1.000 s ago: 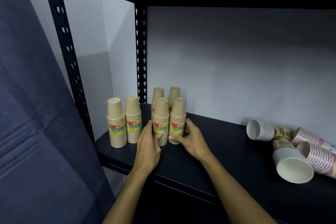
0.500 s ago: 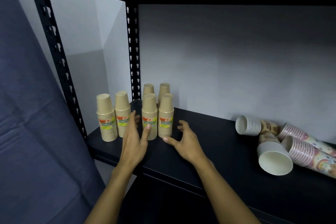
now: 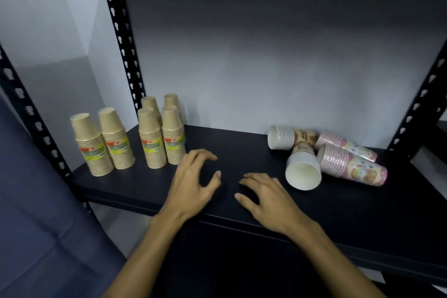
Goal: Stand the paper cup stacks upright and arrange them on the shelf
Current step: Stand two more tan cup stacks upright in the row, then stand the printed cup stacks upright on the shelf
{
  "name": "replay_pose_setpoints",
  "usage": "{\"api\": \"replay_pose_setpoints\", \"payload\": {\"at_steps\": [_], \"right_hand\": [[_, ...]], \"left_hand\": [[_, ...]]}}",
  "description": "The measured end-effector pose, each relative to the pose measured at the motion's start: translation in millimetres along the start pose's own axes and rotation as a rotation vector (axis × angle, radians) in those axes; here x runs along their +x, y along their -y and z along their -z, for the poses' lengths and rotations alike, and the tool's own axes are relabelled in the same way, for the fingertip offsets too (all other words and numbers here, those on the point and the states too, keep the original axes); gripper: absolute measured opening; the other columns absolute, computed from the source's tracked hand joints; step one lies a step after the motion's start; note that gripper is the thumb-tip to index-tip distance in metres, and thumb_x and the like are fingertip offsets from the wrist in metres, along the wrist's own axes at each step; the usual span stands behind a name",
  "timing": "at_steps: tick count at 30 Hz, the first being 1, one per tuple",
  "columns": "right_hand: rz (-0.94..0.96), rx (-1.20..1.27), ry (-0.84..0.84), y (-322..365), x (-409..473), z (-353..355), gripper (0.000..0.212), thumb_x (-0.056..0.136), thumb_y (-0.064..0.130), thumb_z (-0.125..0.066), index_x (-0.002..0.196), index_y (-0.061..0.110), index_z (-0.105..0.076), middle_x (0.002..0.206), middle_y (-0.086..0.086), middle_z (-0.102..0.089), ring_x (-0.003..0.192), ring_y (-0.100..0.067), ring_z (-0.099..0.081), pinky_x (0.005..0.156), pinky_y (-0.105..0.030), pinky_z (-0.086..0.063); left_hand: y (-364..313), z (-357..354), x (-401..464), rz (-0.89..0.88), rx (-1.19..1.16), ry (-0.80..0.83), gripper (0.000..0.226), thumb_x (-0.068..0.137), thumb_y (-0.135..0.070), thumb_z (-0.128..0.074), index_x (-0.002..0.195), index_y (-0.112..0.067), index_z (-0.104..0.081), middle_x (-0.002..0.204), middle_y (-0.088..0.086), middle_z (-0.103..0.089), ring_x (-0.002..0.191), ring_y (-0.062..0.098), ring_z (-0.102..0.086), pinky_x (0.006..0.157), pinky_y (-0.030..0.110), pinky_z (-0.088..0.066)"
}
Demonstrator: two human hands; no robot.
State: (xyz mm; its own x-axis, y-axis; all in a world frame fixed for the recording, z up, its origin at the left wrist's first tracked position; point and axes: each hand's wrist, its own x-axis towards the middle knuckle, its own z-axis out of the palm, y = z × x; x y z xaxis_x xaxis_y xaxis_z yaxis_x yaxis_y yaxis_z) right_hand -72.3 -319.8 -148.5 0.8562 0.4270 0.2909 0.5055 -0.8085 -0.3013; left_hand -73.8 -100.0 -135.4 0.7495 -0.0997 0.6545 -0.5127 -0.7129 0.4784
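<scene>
Several tan paper cup stacks stand upside down at the left of the black shelf (image 3: 242,150): one pair (image 3: 104,143) near the front left, and a tight group (image 3: 162,133) behind it by the upright. At the right lie toppled stacks: a brown-printed one (image 3: 287,138), a white-mouthed one (image 3: 303,169), and two pink ones (image 3: 353,167). My left hand (image 3: 193,184) hovers over the shelf just right of the standing group, fingers loosely spread, holding nothing. My right hand (image 3: 266,198) hovers beside it, left of the white-mouthed stack, also holding nothing.
Black perforated uprights rise at the back left (image 3: 123,43), front left (image 3: 31,113) and right (image 3: 418,101). A grey wall backs the shelf. A blue fabric surface (image 3: 36,225) fills the lower left. Another shelf board spans overhead.
Both hands let go of the front two tan stacks and moved right, toward the toppled cups. The view has swung right as well.
</scene>
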Motion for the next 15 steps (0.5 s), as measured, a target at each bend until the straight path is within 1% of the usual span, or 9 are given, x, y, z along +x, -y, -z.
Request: {"api": "replay_pose_setpoints", "payload": {"at_steps": [2,4,6,8,12,15], "right_hand": [[0.004,0.004,-0.006,-10,-15,6,0.051,0.099,0.055,-0.044,0.140,0.026,-0.054,0.149,0.008,-0.047,0.138,-0.007,-0.038,0.109,-0.024,-0.027],[0.010,0.006,0.007,-18,-30,13,0.051,0.100,0.055,-0.042,0.141,0.027,-0.052,0.151,0.009,-0.045,0.139,-0.006,-0.037,0.112,-0.024,-0.026],[0.017,0.001,0.015,-24,-43,18,0.051,0.100,0.054,-0.041,0.143,0.028,-0.050,0.153,0.010,-0.043,0.140,-0.005,-0.035,0.113,-0.023,-0.022],[0.005,-0.003,0.006,-30,-54,24,0.051,0.100,0.054,-0.041,0.143,0.028,-0.050,0.153,0.010,-0.043,0.141,-0.004,-0.034,0.111,-0.021,-0.020],[-0.061,-0.008,-0.041,-50,-77,38,0.049,0.099,0.056,-0.045,0.138,0.029,-0.055,0.148,0.013,-0.048,0.137,0.000,-0.037,0.103,-0.018,-0.023],[-0.138,-0.031,-0.094,-68,-96,49,0.044,0.097,0.054,-0.050,0.129,0.028,-0.063,0.138,0.013,-0.056,0.129,-0.003,-0.046,0.097,-0.021,-0.030]], "left_hand": [[-10,-21,2,0.052,-0.040,0.137,0.029,0.091,-0.037,-0.067,0.118,-0.029,-0.059,0.120,-0.017,-0.053,0.115,0.003,-0.048,0.099,0.021,-0.039],[-17,-39,8,0.082,-0.046,0.261,0.033,0.091,-0.044,-0.066,0.120,-0.033,-0.058,0.122,-0.018,-0.052,0.116,0.003,-0.048,0.099,0.023,-0.040],[-22,-52,16,0.112,-0.069,0.379,0.038,0.090,-0.047,-0.067,0.123,-0.033,-0.057,0.124,-0.016,-0.054,0.119,0.005,-0.049,0.101,0.026,-0.042],[-31,-64,25,0.118,-0.105,0.463,0.041,0.089,-0.049,-0.067,0.125,-0.031,-0.058,0.124,-0.014,-0.057,0.120,0.006,-0.051,0.103,0.029,-0.044],[-52,-84,42,0.158,-0.179,0.522,0.042,0.092,-0.053,-0.061,0.125,-0.027,-0.060,0.121,-0.012,-0.062,0.115,0.004,-0.056,0.100,0.026,-0.045],[-68,-97,55,0.220,-0.265,0.526,0.046,0.095,-0.059,-0.050,0.124,-0.026,-0.060,0.116,-0.013,-0.065,0.110,0.002,-0.060,0.097,0.027,-0.048]]}}
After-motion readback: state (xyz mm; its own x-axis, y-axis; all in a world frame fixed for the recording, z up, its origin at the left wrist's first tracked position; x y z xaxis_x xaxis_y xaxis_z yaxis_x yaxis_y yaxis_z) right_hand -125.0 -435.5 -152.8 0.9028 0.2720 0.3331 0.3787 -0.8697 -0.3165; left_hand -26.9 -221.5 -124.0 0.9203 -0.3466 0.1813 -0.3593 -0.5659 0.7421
